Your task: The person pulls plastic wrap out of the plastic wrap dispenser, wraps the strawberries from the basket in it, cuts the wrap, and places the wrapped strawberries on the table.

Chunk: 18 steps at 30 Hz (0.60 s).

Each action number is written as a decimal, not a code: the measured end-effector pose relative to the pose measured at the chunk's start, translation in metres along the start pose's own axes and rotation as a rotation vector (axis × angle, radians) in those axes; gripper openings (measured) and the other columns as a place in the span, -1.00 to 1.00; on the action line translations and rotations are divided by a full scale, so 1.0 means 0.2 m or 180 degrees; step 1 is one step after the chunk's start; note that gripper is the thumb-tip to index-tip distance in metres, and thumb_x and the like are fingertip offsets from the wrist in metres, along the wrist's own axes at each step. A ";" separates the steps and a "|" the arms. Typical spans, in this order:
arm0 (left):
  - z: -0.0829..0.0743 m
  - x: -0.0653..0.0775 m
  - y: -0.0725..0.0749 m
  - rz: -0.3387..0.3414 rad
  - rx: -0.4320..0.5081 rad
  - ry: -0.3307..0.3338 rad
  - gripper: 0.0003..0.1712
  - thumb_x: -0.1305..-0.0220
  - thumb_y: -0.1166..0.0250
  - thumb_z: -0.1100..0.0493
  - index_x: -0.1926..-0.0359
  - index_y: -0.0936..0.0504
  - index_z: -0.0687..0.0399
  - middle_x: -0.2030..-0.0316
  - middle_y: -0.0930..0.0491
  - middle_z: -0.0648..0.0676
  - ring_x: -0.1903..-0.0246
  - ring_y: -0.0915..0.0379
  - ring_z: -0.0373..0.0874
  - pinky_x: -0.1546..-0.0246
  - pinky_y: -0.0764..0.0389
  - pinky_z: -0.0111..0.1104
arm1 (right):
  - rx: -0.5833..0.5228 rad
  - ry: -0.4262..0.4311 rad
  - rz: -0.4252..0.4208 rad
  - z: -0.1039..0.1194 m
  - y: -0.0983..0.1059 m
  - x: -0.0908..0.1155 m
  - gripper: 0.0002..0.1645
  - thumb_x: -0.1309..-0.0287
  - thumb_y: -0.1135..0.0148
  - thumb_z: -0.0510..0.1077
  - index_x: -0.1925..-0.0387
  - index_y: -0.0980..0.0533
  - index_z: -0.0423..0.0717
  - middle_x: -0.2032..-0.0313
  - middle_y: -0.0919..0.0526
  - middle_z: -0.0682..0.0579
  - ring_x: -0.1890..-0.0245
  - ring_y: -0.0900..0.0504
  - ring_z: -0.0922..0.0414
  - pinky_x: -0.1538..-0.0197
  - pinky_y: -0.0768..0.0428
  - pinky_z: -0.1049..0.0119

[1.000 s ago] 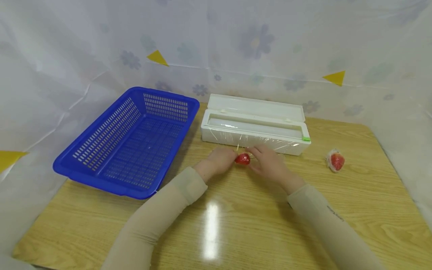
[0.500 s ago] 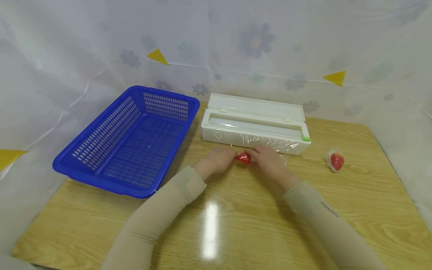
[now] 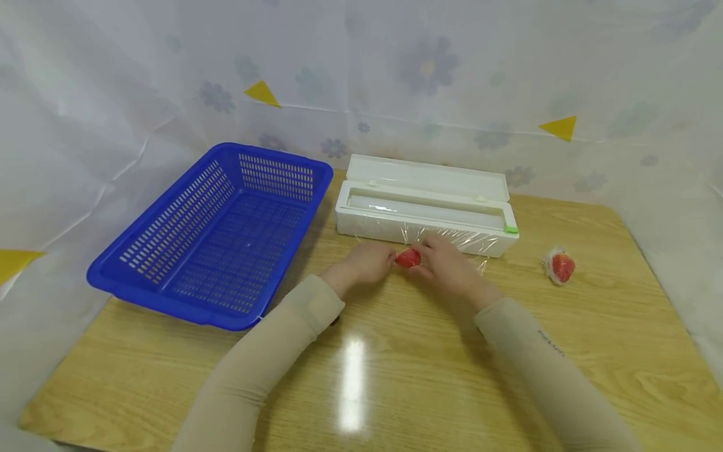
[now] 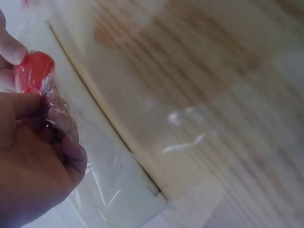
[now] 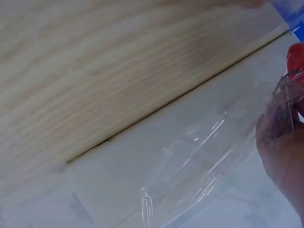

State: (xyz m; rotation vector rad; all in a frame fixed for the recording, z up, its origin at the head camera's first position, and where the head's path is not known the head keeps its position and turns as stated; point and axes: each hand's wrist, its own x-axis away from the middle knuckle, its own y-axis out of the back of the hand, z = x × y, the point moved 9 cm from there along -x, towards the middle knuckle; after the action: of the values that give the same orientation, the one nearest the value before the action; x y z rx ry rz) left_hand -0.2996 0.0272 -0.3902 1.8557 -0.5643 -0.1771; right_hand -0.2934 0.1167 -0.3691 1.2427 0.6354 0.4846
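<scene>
Between my two hands, just in front of the white box (image 3: 480, 243), is a small red fruit (image 3: 408, 257) covered in clear cling film. My left hand (image 3: 368, 262) pinches the gathered film at the fruit's left end; the left wrist view shows the bunched film (image 4: 59, 111) between thumb and fingers. From the other side, my right hand (image 3: 449, 267) holds the fruit and film with curled fingers. In the right wrist view, loose cling film (image 5: 204, 161) spreads beside that hand, and a dark thin stem-like line shows at the fruit (image 5: 295, 59).
The box's lid (image 3: 426, 176) is raised, with a film roll (image 3: 423, 211) inside. A blue slotted basket (image 3: 141, 309) stands at the left. Another red fruit (image 3: 561, 267), wrapped in film, lies at the right of the wooden table (image 3: 610, 339).
The fruit has turned and shifted slightly up between my hands. My right fingers opened a gap, closed in on it, then shifted their hold. The box, basket and other fruit stay put.
</scene>
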 end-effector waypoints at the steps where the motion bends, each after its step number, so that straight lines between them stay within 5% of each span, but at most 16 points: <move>1: 0.01 0.00 0.01 -0.0039 0.0058 0.0049 -0.64 -0.45 0.14 0.10 0.29 -0.57 0.09 0.25 -0.64 0.09 0.13 -0.58 -0.01 0.03 -0.53 -0.19 | -0.0007 -0.0018 0.0053 0.00 0.00 -0.01 -0.60 -0.11 -0.28 -0.04 0.08 -0.54 -0.21 0.23 -0.47 -0.06 0.19 -0.41 0.01 0.05 -0.43 0.13; 6: 0.01 0.01 0.09 -0.0543 -0.0065 0.0196 -0.78 -0.33 -0.04 0.09 0.22 -0.54 0.10 0.25 -0.62 0.06 0.18 -0.54 -0.03 0.09 -0.52 -0.20 | -0.0084 -0.0139 0.0291 -0.02 0.01 -0.04 -0.62 -0.20 -0.18 0.01 0.14 -0.57 -0.22 0.28 -0.46 -0.07 0.25 -0.41 0.02 0.10 -0.44 0.10; 10: -0.04 0.04 0.14 -0.0968 -0.0555 0.0083 -0.71 -0.18 -0.18 0.13 0.07 -0.45 0.08 0.15 -0.54 0.02 0.07 -0.45 -0.07 0.01 -0.44 -0.24 | -0.0277 -0.0323 0.0428 -0.04 0.01 -0.06 -0.64 -0.23 -0.14 -0.01 0.22 -0.57 -0.25 0.30 -0.46 -0.09 0.27 -0.42 0.02 0.10 -0.44 0.07; 18: -0.10 0.06 0.14 -0.1270 -0.1469 -0.0177 -0.69 -0.24 -0.16 0.22 -0.01 -0.37 0.05 0.08 -0.49 0.01 0.06 -0.42 -0.11 0.09 -0.44 -0.34 | -0.0857 -0.0521 0.0537 -0.09 0.01 -0.08 -0.69 -0.28 -0.07 -0.05 0.31 -0.58 -0.22 0.36 -0.49 -0.08 0.32 -0.39 0.04 0.21 -0.38 0.19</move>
State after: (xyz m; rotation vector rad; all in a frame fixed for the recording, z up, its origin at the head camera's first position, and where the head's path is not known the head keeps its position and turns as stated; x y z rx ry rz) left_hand -0.2905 0.0313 -0.3566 1.4931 -0.1610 -0.5763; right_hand -0.3174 0.1196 -0.3681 1.0707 0.3158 0.5819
